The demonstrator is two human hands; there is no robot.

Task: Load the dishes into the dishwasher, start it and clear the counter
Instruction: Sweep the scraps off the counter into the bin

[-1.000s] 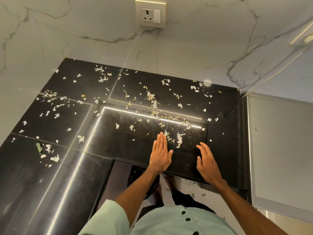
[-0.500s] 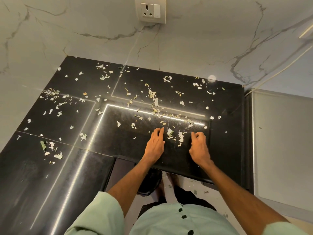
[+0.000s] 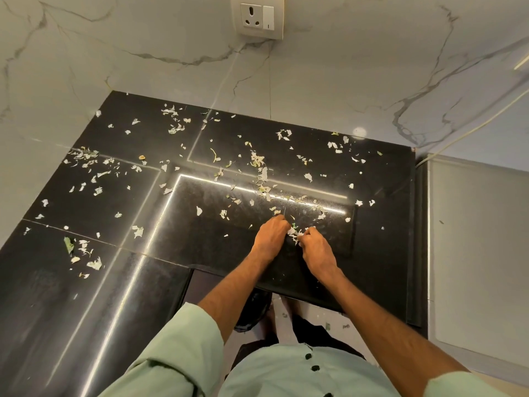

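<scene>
A black stone counter (image 3: 200,247) is strewn with pale vegetable scraps (image 3: 259,164) and peelings. Near its front edge my left hand (image 3: 270,234) and my right hand (image 3: 316,249) have come together with curled fingers around a small heap of scraps (image 3: 294,232). The heap shows between the two hands; how much each hand holds is hidden. No dishes or dishwasher are in view.
More scraps lie at the left (image 3: 86,256) and along the back of the counter. A white appliance top (image 3: 481,247) adjoins the counter on the right. A wall socket (image 3: 257,17) sits on the marble backsplash. Bits of scrap lie on the floor (image 3: 329,325) below.
Both hands went from flat and apart on the counter to curled and drawn together, sweeping the scraps between them into a small heap.
</scene>
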